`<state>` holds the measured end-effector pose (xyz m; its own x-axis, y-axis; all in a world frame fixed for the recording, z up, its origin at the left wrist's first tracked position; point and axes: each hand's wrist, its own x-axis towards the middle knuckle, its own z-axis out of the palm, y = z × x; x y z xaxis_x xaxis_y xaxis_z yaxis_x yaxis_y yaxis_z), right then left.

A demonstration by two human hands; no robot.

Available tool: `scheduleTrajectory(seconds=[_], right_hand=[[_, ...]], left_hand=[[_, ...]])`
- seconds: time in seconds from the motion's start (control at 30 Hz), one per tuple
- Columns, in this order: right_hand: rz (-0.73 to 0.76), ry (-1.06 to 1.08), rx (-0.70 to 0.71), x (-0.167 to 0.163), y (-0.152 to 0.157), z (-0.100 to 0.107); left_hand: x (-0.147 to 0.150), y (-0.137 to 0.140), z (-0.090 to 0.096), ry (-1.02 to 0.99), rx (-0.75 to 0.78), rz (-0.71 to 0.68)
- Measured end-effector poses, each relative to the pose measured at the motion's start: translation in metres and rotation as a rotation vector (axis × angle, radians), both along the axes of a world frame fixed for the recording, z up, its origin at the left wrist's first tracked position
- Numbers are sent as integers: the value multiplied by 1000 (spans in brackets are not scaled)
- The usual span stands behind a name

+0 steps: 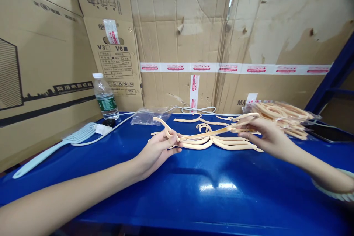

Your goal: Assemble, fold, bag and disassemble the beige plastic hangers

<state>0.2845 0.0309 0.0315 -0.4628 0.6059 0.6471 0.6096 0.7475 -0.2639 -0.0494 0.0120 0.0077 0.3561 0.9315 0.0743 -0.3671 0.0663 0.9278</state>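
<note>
A beige plastic clothes hanger (206, 134) is held up over the blue table, stretched between both hands. My left hand (157, 151) pinches one end, where a curved piece sticks up past the fingers. At the other end, my right hand (269, 136) grips it between thumb and fingers, and these partly cover the pieces there. Behind and below it, several similar hangers (229, 143) lie stacked on the tabletop with their hooks pointing away from me. Farther back rests another hanger (188, 120), partly hidden by the held one.
Bagged hangers (284, 114) are piled at right beside a dark phone (329, 133). At left are a light-blue hairbrush (80, 132), a water bottle (106, 99) and a white cable (121, 121). A clear plastic bag (149, 116) lies near the cardboard wall (177, 40).
</note>
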Motion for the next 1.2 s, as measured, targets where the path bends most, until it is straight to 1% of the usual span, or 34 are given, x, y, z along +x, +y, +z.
scheduleTrajectory(seconds=[0.1, 0.23, 0.4, 0.57, 0.83, 1.2], right_hand=[[-1, -2, 2, 1, 1, 0], [5, 9, 21, -1, -1, 1], [45, 17, -28, -6, -5, 5], [75, -8, -50, -6, -6, 6], [48, -25, -137, -7, -10, 6], [50, -36, -140, -11, -14, 10]], left_hand=[[-1, 0, 0, -4, 17, -37], [0, -1, 1, -6, 23, -52], [1, -2, 2, -16, 37, -61], [1, -3, 4, -28, 20, -77], [-1, -2, 2, 2, 25, -82], [0, -2, 2, 20, 39, -71]])
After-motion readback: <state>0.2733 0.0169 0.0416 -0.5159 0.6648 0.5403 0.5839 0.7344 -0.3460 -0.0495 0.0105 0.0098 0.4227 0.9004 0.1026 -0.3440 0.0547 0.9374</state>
